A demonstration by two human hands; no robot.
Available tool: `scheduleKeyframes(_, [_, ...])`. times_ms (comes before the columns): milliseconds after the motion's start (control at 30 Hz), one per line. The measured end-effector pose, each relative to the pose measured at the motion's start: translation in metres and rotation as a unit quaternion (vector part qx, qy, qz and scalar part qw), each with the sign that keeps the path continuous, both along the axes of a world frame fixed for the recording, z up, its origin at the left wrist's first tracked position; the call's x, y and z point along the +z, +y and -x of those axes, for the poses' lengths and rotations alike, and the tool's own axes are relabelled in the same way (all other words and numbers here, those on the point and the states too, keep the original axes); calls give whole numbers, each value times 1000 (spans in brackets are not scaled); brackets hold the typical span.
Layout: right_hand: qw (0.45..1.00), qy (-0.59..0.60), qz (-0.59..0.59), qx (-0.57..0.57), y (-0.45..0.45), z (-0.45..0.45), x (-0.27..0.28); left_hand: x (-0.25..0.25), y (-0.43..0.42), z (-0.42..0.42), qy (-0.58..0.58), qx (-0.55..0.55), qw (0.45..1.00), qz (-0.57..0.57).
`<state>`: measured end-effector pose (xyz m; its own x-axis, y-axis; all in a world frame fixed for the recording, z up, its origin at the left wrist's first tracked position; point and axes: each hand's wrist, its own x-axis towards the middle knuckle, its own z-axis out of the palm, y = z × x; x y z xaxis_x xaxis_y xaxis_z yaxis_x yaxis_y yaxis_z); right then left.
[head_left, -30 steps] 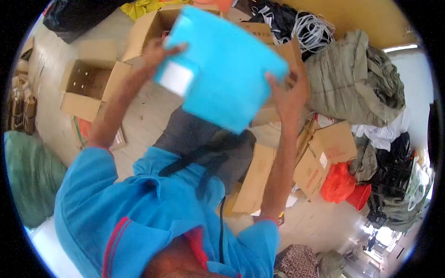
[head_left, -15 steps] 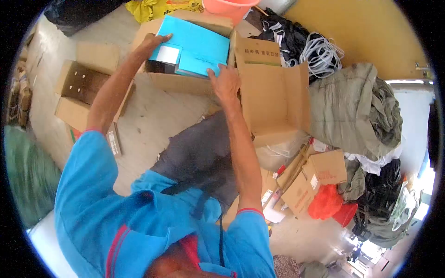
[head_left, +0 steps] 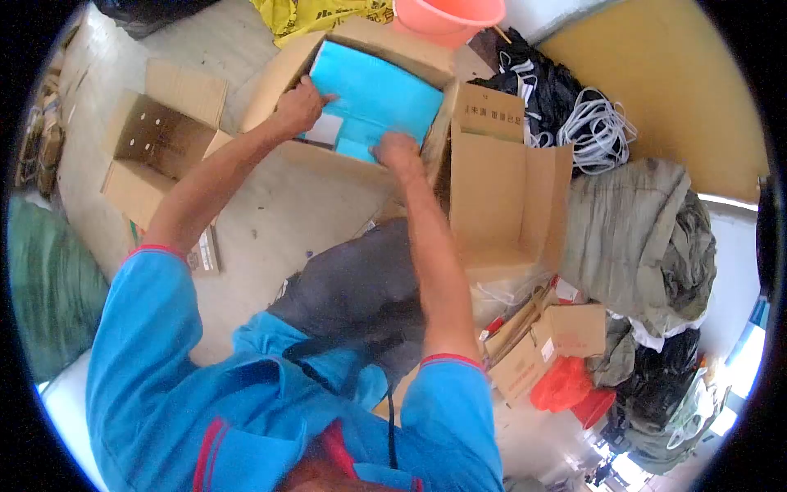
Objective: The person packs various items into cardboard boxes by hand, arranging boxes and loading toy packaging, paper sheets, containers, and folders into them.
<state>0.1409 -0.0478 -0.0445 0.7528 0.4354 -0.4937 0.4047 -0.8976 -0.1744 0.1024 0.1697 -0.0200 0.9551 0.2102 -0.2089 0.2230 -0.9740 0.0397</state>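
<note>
A bright blue flat cardboard box (head_left: 377, 86) with a white label (head_left: 325, 129) lies inside an open brown carton (head_left: 275, 82). My left hand (head_left: 302, 108) is at its left edge, fingers bent and one fingertip on the blue top. At its near edge my right hand (head_left: 398, 152) has curled fingers on the blue surface, slightly blurred. What lies beneath the blue box is hidden.
Right of the carton stands another open carton (head_left: 508, 197); a smaller open box (head_left: 160, 148) is on the left. Behind are a pink bucket (head_left: 447, 20) and yellow bag (head_left: 320, 16). Coiled white cord (head_left: 598, 131), a grey-green sack (head_left: 623, 230) and flattened cardboard (head_left: 533, 353) lie to the right.
The blue box has gone lower into the carton and lies flatter. Both hands have moved with it, the left one further over its top. The whole view has shifted slightly.
</note>
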Motion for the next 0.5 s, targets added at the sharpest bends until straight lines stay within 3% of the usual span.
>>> scheduleKeyframes(67, [1000, 12, 2, 2, 0, -2, -18, -12, 6, 0, 66, -123, 988, -66])
scheduleKeyframes(167, [998, 48, 29, 28, 2, 10, -30, -26, 2, -17, 164, -149, 975, -13])
scheduleKeyframes(200, [994, 69, 55, 59, 0, 10, -32, -41, 6, -18, 148, -235, 960, -46])
scheduleKeyframes(300, [990, 123, 29, 56, -2, 9, -51, -99, 10, -37, 143, -246, 954, -99])
scheduleKeyframes(433, [986, 136, 48, 86, 7, -6, -80, -63, -6, -43, 164, -308, 920, -178])
scheduleKeyframes(500, [983, 148, 62, 89, 8, -10, -84, -69, -3, -49, 160, -255, 947, -107])
